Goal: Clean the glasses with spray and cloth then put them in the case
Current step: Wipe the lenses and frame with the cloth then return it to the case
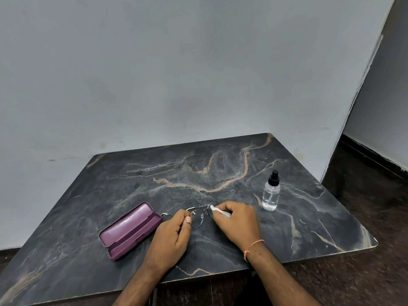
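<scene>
Thin metal-framed glasses [198, 217] are held just above the dark marble table [198, 173], near its front middle. My left hand [174, 235] pinches the frame at its left lens. My right hand [236, 219] presses a small white cloth [217, 210] against the right lens. One temple arm sticks out to the left toward the purple case [130, 230], which lies open to the left of my hands. A clear spray bottle [271, 193] with a black nozzle stands upright to the right of my right hand.
The table stands against a pale grey wall [176, 74]. Dark floor [364, 206] shows to the right and below the table's front edge. An orange thread [252, 248] circles my right wrist.
</scene>
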